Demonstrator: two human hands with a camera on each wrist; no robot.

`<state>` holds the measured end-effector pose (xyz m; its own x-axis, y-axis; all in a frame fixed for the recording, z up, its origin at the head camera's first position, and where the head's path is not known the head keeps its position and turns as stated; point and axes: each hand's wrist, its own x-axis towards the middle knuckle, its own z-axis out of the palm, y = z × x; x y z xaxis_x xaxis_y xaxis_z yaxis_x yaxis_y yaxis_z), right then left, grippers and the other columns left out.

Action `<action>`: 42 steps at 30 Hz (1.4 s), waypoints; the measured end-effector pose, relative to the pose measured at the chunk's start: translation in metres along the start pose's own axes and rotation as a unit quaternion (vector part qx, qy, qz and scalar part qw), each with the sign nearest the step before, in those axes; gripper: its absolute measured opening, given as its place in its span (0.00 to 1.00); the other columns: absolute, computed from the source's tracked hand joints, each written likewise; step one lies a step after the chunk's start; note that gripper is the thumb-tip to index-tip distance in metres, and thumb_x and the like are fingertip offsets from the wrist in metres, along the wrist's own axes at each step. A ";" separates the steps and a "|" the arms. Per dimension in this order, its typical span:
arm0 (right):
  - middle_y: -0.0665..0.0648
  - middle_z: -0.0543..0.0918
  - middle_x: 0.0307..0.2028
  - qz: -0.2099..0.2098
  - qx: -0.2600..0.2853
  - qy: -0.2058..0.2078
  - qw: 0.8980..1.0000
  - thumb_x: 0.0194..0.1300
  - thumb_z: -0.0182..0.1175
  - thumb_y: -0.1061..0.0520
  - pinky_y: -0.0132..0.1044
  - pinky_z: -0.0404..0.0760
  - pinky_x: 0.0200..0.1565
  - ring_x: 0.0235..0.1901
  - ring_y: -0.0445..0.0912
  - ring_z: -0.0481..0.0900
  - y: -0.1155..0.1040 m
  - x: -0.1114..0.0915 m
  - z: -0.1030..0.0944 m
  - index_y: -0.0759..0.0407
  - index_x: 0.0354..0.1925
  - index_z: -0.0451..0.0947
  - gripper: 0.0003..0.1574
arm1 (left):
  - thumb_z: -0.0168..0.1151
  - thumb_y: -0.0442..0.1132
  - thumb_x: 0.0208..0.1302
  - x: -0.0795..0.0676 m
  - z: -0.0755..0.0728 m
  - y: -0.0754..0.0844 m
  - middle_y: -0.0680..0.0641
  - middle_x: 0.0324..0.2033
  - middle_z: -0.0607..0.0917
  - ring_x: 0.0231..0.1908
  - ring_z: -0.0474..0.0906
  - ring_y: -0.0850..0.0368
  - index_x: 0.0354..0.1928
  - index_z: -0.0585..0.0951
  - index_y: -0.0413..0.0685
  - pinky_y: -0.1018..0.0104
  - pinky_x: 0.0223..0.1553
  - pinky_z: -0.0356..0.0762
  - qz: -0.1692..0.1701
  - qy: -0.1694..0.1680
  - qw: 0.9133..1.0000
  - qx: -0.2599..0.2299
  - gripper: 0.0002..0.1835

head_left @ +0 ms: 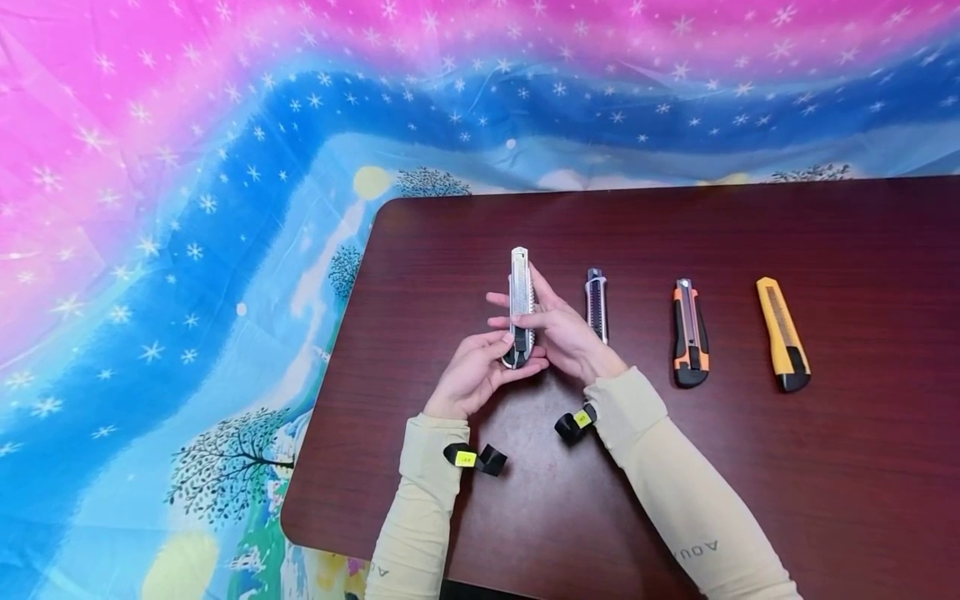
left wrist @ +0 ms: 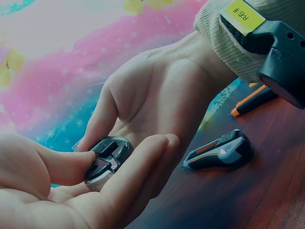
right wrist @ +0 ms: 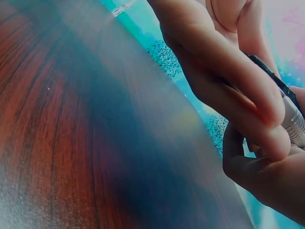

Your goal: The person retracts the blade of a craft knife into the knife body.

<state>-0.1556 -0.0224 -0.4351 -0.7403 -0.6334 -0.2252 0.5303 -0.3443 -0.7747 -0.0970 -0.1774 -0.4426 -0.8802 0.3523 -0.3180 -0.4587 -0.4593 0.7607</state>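
Note:
Both hands are on a silver box cutter [head_left: 521,292], held upright over the left part of the table; its black end cap [left wrist: 112,155] faces the left wrist camera. My left hand [head_left: 476,371] grips the lower end, thumb on the front and fingers beneath. My right hand [head_left: 573,337] holds the cutter from the right, thumb across its front and other fingers behind it. In the right wrist view, fingers cover much of the cutter [right wrist: 294,121]. No extended blade is visible at its top.
To the right lie a grey-and-black box cutter [head_left: 596,308], partly behind my right hand, an orange-and-black one [head_left: 691,333] and a yellow one [head_left: 783,333]. The dark wooden table [head_left: 862,500] has a rounded left edge. A patterned cloth [head_left: 225,208] hangs behind it.

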 end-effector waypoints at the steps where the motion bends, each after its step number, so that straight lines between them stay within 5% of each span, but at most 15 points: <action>1: 0.60 0.64 0.71 0.000 0.001 0.000 1.000 0.67 0.46 0.72 0.37 0.81 0.52 0.52 0.47 0.82 0.000 0.000 0.000 0.14 0.70 0.43 0.57 | 0.39 0.29 0.75 0.000 0.000 0.000 0.26 0.53 0.75 0.45 0.83 0.48 0.65 0.63 0.23 0.56 0.53 0.82 0.000 0.000 1.000 -0.001 0.21; 13: 0.60 0.64 0.71 -0.003 -0.015 0.000 1.000 0.66 0.44 0.73 0.38 0.80 0.54 0.57 0.51 0.78 0.000 0.001 0.001 0.14 0.70 0.41 0.58 | 0.39 0.30 0.75 0.001 -0.002 0.001 0.27 0.53 0.75 0.50 0.80 0.43 0.65 0.63 0.23 0.54 0.54 0.81 -0.005 0.004 1.000 -0.004 0.21; 36: 0.64 0.64 0.70 -0.030 -0.048 0.007 0.998 0.63 0.47 0.76 0.47 0.57 0.72 0.50 0.49 0.80 0.005 0.002 -0.001 0.16 0.71 0.40 0.62 | 0.40 0.31 0.76 0.004 -0.003 0.002 0.27 0.56 0.73 0.48 0.81 0.45 0.66 0.63 0.29 0.50 0.55 0.80 -0.012 0.018 1.000 -0.009 0.21; 42: 0.59 0.50 0.76 -0.055 -0.119 0.063 0.989 0.59 0.52 0.75 0.45 0.48 0.75 0.72 0.53 0.55 0.008 0.005 -0.001 0.26 0.74 0.35 0.64 | 0.42 0.31 0.75 0.008 -0.002 -0.002 0.28 0.57 0.74 0.46 0.82 0.44 0.63 0.65 0.32 0.50 0.54 0.81 0.011 0.057 0.997 0.046 0.18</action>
<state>-0.1553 -0.0274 -0.4436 -0.8420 -0.5043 -0.1916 0.3418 -0.2240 -0.9127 -0.1030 -0.1756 -0.4478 -0.9007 0.2449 -0.3589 -0.4301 -0.3867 0.8158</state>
